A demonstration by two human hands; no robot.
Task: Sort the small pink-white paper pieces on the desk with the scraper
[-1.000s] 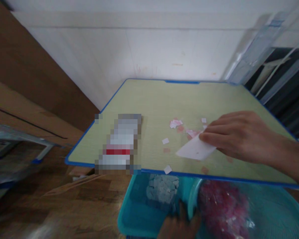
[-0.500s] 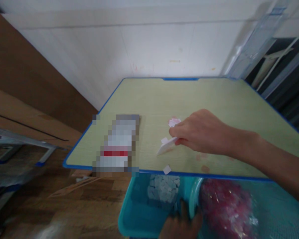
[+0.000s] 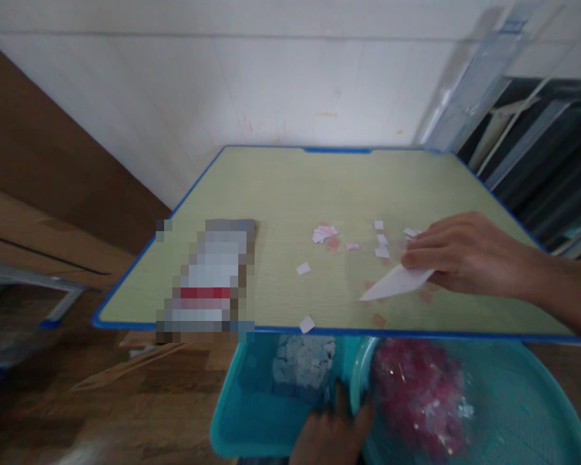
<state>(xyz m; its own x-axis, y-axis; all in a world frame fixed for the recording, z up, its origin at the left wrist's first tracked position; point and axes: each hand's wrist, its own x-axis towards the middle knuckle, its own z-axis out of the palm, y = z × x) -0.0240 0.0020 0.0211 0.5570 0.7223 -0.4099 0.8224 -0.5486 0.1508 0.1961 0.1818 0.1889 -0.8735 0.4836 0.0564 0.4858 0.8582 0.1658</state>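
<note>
My right hand (image 3: pixel 458 255) is closed on a white card (image 3: pixel 399 282), whose pointed end slants down to the left over the table. Close to its fingertips lies a small white paper piece (image 3: pixel 411 232). To the left are more pieces, including a short column of white squares (image 3: pixel 382 239) and a little pinkish-white pile (image 3: pixel 324 233). One white square (image 3: pixel 306 324) rests at the table's front edge. My left hand (image 3: pixel 330 431) is low in the view, fingers apart, over the teal bin (image 3: pixel 252 445) beside the round basket's rim. Its fingertips are dark and blurred.
The pale table (image 3: pixel 281 181) has a blue edge and stands against a white wall. A blurred-out flat item (image 3: pixel 208 271) lies on its left side. Below, the bin holds many white pieces (image 3: pixel 303 365); a round teal basket (image 3: pixel 523 400) holds a clear bag of red material (image 3: pixel 421 394).
My right hand has moved right with the card, uncovering the white squares and the pinkish pile. My left hand stays by the bin. The view has shifted slightly.
</note>
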